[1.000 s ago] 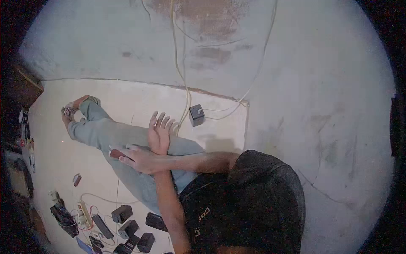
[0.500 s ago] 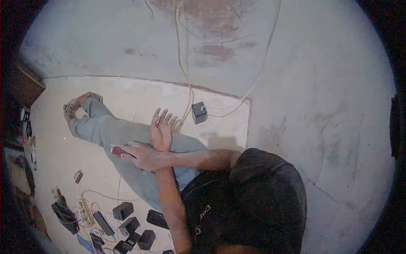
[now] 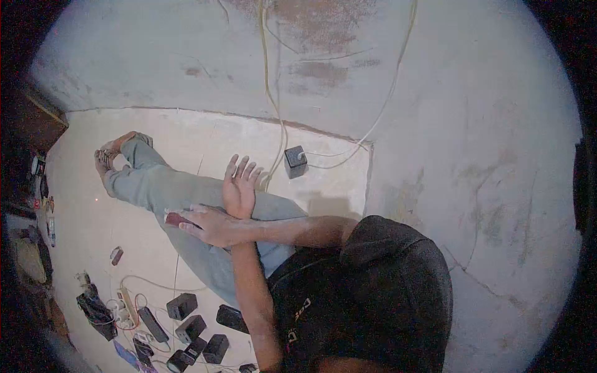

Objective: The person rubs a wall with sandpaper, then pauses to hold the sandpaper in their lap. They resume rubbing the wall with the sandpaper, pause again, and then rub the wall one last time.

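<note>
My right hand is closed around a small dark red, block-like thing with a pale end; its exact kind is not clear. That thing is over the grey-blue trousers on my outstretched legs. My right forearm crosses over my left wrist. My left hand lies palm up with its fingers spread, and nothing is in it. Beyond its fingertips, near the wall, stands a black box-shaped adapter with a white cable plugged into it.
Several black box-like blocks, a power strip, a black bag-like item and tangled cables lie on the floor. A small reddish item lies apart from them. Cables run down the stained wall.
The whole view has shifted very slightly. Both hands keep nearly the same pose, and the dark red thing stays in my right hand.
</note>
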Demonstrator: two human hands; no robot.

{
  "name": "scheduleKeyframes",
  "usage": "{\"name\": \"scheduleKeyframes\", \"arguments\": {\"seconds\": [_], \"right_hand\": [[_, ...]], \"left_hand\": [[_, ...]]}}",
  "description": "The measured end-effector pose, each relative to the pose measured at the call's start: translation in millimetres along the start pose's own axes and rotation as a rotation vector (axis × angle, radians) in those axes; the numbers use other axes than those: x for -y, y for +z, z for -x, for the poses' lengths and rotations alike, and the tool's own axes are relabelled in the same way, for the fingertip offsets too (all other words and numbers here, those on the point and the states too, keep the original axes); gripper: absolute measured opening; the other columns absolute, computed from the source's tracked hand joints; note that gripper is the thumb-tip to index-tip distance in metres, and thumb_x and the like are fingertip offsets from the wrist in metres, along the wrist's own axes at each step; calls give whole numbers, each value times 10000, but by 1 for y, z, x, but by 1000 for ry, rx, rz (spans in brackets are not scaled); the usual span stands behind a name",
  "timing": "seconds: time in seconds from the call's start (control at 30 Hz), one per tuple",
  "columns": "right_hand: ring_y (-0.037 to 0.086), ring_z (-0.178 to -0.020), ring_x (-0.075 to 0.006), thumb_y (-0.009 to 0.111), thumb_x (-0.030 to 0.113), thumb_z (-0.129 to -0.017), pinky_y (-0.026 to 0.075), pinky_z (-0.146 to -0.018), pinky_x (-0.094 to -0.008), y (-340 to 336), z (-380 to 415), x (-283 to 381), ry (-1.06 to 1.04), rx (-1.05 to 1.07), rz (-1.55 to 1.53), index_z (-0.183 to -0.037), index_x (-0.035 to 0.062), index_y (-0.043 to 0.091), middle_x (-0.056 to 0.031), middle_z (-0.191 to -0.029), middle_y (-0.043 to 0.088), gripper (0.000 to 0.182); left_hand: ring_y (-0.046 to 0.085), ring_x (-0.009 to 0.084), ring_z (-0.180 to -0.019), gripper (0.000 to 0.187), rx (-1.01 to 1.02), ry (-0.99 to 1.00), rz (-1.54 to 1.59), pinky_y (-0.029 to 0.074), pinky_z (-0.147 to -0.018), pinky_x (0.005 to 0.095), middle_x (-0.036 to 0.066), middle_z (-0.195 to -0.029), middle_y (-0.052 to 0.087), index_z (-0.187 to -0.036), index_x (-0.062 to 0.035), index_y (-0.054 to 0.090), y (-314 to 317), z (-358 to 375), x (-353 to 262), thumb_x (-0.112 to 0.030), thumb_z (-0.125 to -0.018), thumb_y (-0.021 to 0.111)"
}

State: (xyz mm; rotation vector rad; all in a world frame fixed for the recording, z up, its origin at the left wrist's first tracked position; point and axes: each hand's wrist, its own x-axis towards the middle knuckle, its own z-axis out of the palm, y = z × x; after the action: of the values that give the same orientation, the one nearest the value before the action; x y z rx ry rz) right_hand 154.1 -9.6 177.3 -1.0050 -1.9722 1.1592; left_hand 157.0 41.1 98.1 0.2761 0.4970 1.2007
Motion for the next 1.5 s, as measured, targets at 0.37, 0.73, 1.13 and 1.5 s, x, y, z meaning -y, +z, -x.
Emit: {"name": "scheduleKeyframes", "arguments": {"seconds": [0.37,0.73,1.13,1.5], "right_hand": [[555,-938,-418,377,369,-970,427,-843,-476,4,0,-1,13,-36,12,-1173,-10,506,-258,-990,544,449],[574,-882,-409,360,403,-974,437,-806,-472,4,-1,-2,7,-24,36,-1154,49,541,-252,-927,546,437],[554,-911,-429,360,388,-976,428,-829,-479,8,-2,-8,-44,-19,36,-1167,16,511,-265,-961,541,445],[558,-883,-430,359,365,-976,436,-807,-488,7,-1,-7,-62,-37,37,-1154,14,509,-255,-953,543,420]], "left_hand": [[471,300,-1059,479,-16,1,-1,410,-962,475,172,-1157,471,-1298,-26,396,1,0,0,-195,-877,550],[466,301,-1059,488,-9,1,-23,414,-960,460,172,-1184,447,-1318,-20,374,1,0,-1,-205,-896,537],[465,296,-1061,478,-5,3,-2,420,-958,465,173,-1197,436,-1313,-24,392,0,-1,0,-203,-896,539],[453,300,-1076,459,12,12,4,394,-978,479,172,-1190,447,-1306,-32,398,-3,-1,1,-215,-903,521]]}}
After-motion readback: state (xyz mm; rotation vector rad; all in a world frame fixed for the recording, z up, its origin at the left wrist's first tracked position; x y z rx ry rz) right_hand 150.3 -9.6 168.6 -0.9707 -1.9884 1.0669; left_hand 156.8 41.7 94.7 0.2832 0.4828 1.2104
